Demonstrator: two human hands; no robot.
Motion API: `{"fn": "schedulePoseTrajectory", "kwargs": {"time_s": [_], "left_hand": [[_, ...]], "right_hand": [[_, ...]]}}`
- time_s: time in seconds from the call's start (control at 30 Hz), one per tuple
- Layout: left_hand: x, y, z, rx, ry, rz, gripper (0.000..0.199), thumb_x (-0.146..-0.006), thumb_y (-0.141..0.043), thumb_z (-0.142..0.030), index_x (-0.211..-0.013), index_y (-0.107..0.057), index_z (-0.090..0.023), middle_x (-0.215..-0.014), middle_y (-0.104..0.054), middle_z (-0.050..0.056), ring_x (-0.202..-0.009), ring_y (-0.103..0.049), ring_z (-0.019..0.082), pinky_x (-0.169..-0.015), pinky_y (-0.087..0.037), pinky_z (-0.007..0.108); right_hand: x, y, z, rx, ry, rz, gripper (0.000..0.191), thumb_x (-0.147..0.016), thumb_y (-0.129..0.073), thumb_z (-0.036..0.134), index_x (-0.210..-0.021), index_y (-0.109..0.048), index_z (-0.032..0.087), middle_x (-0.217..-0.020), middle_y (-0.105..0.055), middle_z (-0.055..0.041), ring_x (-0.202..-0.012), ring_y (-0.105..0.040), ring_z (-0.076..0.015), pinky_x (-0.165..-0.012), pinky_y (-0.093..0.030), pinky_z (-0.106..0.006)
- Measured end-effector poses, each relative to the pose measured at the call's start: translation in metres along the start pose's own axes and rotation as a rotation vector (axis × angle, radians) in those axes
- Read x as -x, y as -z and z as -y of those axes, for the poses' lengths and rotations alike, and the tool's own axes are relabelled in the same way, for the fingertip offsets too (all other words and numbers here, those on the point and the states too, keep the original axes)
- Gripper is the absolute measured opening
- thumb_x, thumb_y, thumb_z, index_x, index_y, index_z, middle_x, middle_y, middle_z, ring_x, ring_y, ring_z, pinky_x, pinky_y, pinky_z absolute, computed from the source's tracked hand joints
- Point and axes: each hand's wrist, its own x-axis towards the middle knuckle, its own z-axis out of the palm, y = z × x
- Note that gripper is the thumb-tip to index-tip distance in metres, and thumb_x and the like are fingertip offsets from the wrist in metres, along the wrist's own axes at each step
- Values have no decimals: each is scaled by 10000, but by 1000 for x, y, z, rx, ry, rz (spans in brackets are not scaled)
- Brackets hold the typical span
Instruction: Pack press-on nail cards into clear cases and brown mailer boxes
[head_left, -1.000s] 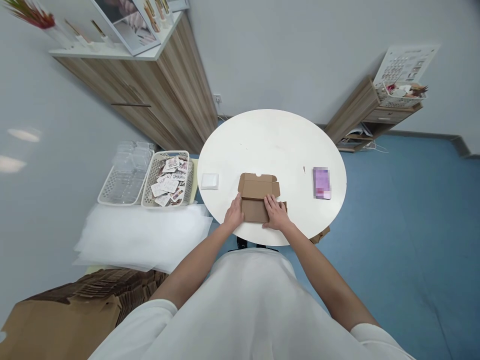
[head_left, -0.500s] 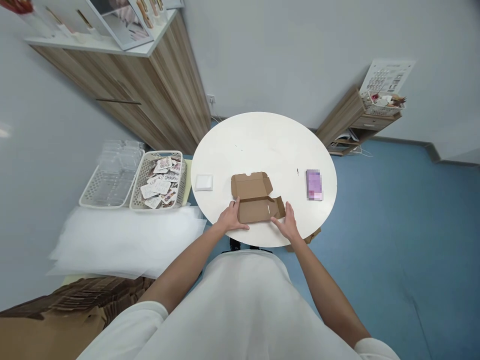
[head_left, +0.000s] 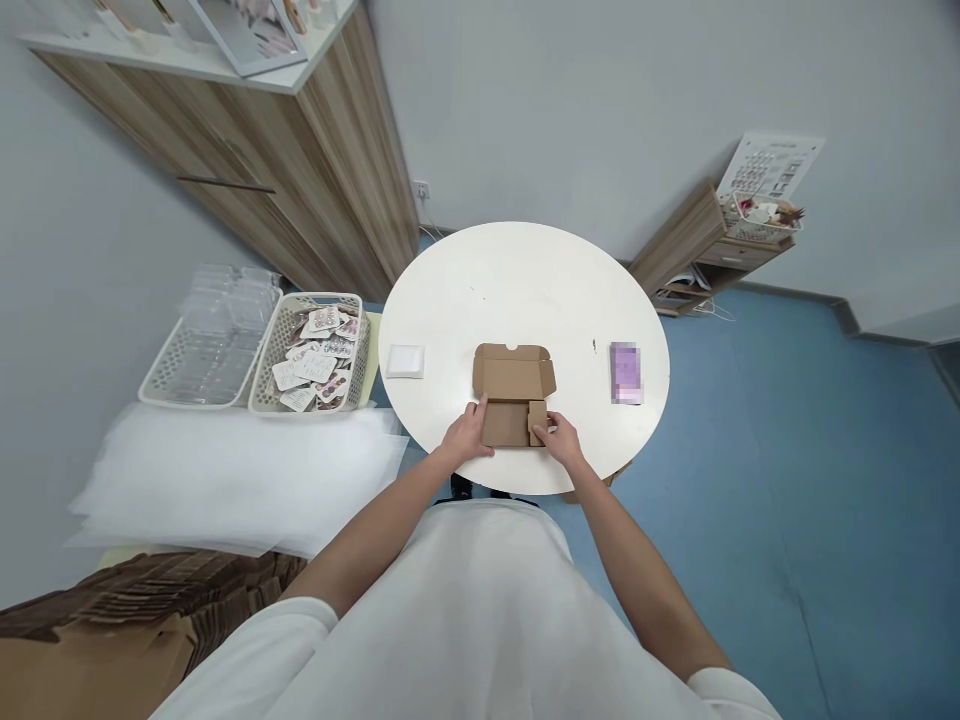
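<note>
Right fingers on box flap (brown)

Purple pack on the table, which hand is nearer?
Right. The right hand is at the right end of the box, left of the pack; the left hand is farther left.

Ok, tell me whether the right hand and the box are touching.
Touching. In the head view, the right hand grips the flap at the right end of the box.
</note>
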Motion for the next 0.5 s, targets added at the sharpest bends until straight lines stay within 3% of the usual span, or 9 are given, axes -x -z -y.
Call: {"fn": "schedulePoseTrajectory", "kwargs": {"time_s": [0.13, 0.23, 0.37, 0.5], "left_hand": [[8, -2, 5, 106, -53, -13, 1165, -508, -739, -421, -1382, 1, -213, -1217, -391, 138, -1010, -514, 288, -760, -438, 336], [13, -7, 12, 271, -39, -73, 1029, -629, -649, -461, -1384, -1, -198, -1236, -395, 140, -947, -539, 229, -782, -446, 335], [12, -18, 17, 442, 8, -135, 663, -758, -530, -298, -1336, -236, -159, -1124, -494, 113, -748, -560, 132, -751, -467, 308], [0, -24, 16, 489, -14, -170, 560, -737, -531, -209, -1269, -361, -181, -1056, -521, 75, -719, -544, 112, -718, -481, 289]], "right_hand": [[0, -4, 0, 150, -30, -56, 349, -705, -507, 331, -1028, -531, 202, -924, -635, -39, -808, -587, -192, -667, -433, -301], [0, -4, -2, 181, -27, -67, 292, -708, -487, 296, -982, -526, 204, -878, -633, -30, -794, -579, -185, -648, -417, -283], [-3, -5, -3, 209, -10, -97, 253, -705, -467, 251, -948, -515, 202, -830, -623, -21, -756, -568, -172, -636, -392, -269], [-8, -5, -4, 194, 17, -130, 229, -703, -445, 222, -920, -512, 194, -802, -605, -14, -704, -546, -157, -604, -368, -257]]}}
